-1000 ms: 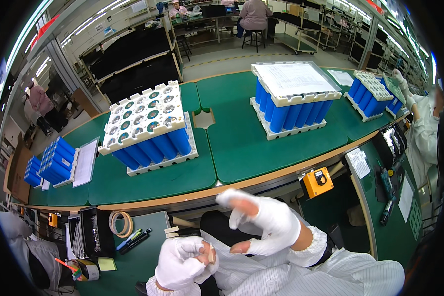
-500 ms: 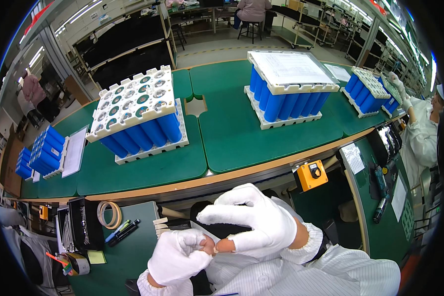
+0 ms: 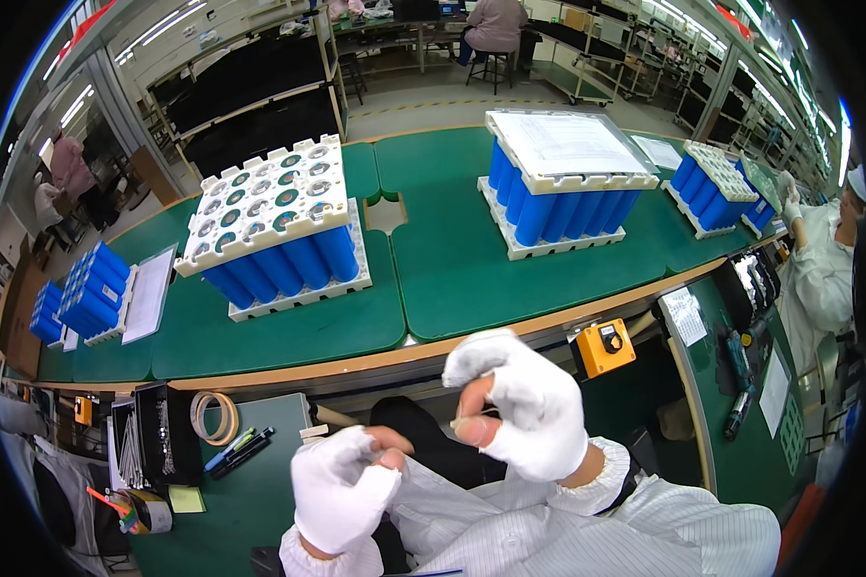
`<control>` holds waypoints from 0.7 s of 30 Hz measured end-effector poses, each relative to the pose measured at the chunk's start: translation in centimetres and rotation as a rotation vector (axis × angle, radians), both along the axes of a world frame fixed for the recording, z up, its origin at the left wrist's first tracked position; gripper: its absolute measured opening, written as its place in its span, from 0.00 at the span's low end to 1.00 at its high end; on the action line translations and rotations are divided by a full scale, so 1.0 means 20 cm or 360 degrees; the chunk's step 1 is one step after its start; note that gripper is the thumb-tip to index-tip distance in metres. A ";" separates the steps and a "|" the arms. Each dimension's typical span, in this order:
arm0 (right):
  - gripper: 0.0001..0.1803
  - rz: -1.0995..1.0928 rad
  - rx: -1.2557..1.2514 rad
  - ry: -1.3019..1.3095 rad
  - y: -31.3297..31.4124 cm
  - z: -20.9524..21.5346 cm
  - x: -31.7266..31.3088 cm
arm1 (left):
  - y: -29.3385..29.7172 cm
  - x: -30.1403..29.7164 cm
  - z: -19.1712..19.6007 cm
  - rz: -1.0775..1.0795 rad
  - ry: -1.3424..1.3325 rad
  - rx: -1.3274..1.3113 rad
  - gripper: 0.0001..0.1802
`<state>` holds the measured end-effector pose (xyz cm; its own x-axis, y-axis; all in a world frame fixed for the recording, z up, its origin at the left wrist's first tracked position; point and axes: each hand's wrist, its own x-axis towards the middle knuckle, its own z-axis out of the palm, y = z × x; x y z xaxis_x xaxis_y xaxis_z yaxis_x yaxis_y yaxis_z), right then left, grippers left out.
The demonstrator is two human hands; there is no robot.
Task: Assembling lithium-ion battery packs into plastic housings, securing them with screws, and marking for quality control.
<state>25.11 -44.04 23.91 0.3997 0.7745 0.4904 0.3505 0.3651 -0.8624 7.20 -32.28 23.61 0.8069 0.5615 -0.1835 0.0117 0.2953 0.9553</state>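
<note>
White gloves with bare thumb and index fingertips cover both my hands, which hover apart above my lap at the front of the workbench. My left hand (image 3: 342, 490) has its thumb and index finger slightly apart, the other fingers curled, and nothing visible between them. Higher and to the right, my right hand (image 3: 529, 409) is curled, with index finger and thumb brought together. Whether a small thing sits in that pinch cannot be made out. Beyond the hands, a battery pack (image 3: 284, 260) of blue cells in white holders stands on the green worktop (image 3: 491, 298).
Another battery pack (image 3: 563, 212) carries a paper sheet on top. An orange switch box (image 3: 604, 348) hangs at the bench edge. Pens (image 3: 241, 452), tape rolls (image 3: 214, 418) and a black parts bin (image 3: 166, 433) lie at left. A co-worker (image 3: 823, 240) stands at right.
My hands, touching at the fingertips before, have come apart. The right one rose and moved right, its stretched fingers now curled; the left thumb and index finger have loosened.
</note>
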 end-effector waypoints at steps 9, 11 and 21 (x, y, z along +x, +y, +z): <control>0.12 0.0375 -0.0504 0.1030 0.04 -0.05 -0.07 | -0.03 0.08 0.02 0.0385 -0.0001 0.1579 0.11; 0.12 0.0371 -0.0528 0.1093 0.05 -0.05 -0.08 | -0.03 0.08 0.02 0.0391 -0.0017 0.1674 0.11; 0.08 -0.0063 -0.0220 0.0405 0.08 -0.12 -0.15 | -0.06 0.09 0.01 0.0560 0.0030 0.1786 0.09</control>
